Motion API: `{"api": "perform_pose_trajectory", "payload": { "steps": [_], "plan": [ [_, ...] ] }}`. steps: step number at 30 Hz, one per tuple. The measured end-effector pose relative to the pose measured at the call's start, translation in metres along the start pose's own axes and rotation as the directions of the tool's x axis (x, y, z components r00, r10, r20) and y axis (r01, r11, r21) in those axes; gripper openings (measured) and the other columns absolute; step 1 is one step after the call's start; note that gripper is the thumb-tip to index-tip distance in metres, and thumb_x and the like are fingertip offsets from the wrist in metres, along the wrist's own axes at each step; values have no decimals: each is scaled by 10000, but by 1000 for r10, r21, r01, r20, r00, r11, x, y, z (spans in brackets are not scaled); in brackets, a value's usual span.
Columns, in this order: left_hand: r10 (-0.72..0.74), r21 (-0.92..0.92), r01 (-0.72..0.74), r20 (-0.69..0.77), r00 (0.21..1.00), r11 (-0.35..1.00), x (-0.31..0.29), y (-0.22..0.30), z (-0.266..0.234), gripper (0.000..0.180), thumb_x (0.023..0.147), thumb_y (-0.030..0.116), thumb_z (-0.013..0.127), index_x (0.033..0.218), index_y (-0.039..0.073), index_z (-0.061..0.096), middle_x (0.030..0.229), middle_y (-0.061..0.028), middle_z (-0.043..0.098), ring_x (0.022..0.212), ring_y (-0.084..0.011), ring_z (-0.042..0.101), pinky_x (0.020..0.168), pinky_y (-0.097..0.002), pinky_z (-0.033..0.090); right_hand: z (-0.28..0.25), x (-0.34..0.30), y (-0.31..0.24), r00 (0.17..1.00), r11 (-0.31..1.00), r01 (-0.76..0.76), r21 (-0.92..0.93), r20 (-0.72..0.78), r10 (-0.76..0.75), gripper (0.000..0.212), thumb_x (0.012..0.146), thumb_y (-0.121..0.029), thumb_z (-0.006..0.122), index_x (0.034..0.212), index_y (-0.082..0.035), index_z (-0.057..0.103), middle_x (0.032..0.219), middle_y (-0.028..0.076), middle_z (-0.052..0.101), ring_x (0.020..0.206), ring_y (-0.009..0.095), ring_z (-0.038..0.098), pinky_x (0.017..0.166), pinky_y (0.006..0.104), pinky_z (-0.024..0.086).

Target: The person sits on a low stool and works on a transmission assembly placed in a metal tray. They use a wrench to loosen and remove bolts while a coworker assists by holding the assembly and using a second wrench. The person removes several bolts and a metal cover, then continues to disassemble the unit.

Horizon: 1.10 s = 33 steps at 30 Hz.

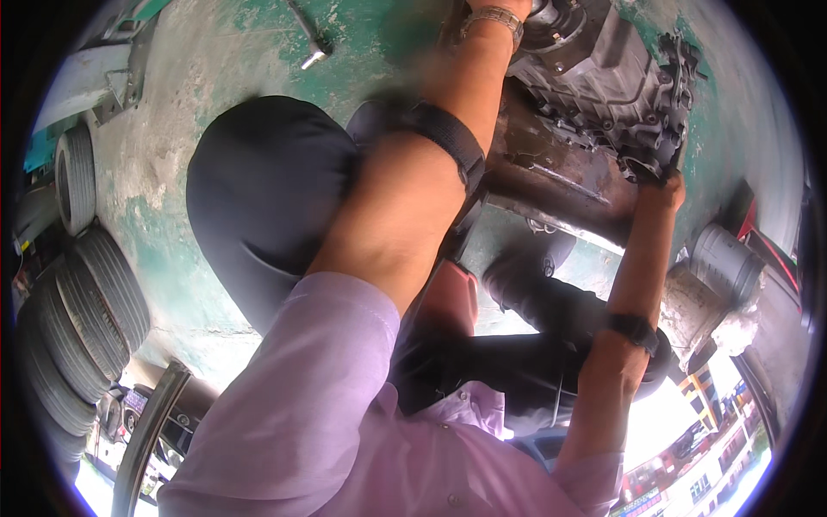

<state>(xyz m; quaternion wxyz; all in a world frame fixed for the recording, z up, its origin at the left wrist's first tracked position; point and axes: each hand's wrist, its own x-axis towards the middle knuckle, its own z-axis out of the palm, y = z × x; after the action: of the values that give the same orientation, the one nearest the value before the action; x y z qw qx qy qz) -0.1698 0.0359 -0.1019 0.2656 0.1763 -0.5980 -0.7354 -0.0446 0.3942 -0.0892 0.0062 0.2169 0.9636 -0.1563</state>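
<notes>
On the green concrete floor (215, 60), right hand (662, 188) grips the gearbox (603, 77); left hand's grip is hidden.

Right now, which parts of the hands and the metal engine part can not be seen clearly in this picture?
Head view only:
- Left hand: cut off by the top edge above the wristband; its grip cannot be told.
- Left forearm: blurred.
- Right hand: fingers are hidden against the dark lower edge of the gearbox.
- Gearbox top: cut off by the frame edge.
- Wrench on the floor: too small for detail.
</notes>
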Motion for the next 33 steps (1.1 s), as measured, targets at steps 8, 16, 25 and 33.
{"api": "perform_pose_trajectory", "payload": {
  "steps": [8,16,25,33],
  "plan": [
    [135,92,-140,58,989,986,3,-2,-2,349,702,32,683,989,-18,492,847,-94,600,789,-194,577,695,-315,483,-2,2,2,999,995,-35,93,4,35,171,731,-169,621,867,-72,659,853,65,672,767,228,654,643,335,520],
    [21,71,-21,1,1000,997,5,-13,1,376,695,42,695,993,-17,474,824,-77,565,746,-214,553,688,-332,475,0,2,7,998,978,-67,199,23,63,181,745,-177,610,882,-68,656,861,68,669,771,227,653,641,336,523],
    [-90,-60,93,57,994,994,-5,10,-5,340,702,-15,669,967,34,463,750,-11,473,632,-135,483,556,-290,445,1,3,11,994,938,-108,329,34,103,194,760,-186,597,899,-62,652,870,71,666,776,226,651,639,337,526],
    [-203,-283,228,118,972,932,-12,29,-8,407,728,-90,608,1085,42,463,796,-4,461,665,-128,493,554,-270,446,3,5,9,990,888,-136,439,40,131,206,774,-194,585,915,-57,649,878,74,663,780,225,650,637,338,528]
  ]
}}
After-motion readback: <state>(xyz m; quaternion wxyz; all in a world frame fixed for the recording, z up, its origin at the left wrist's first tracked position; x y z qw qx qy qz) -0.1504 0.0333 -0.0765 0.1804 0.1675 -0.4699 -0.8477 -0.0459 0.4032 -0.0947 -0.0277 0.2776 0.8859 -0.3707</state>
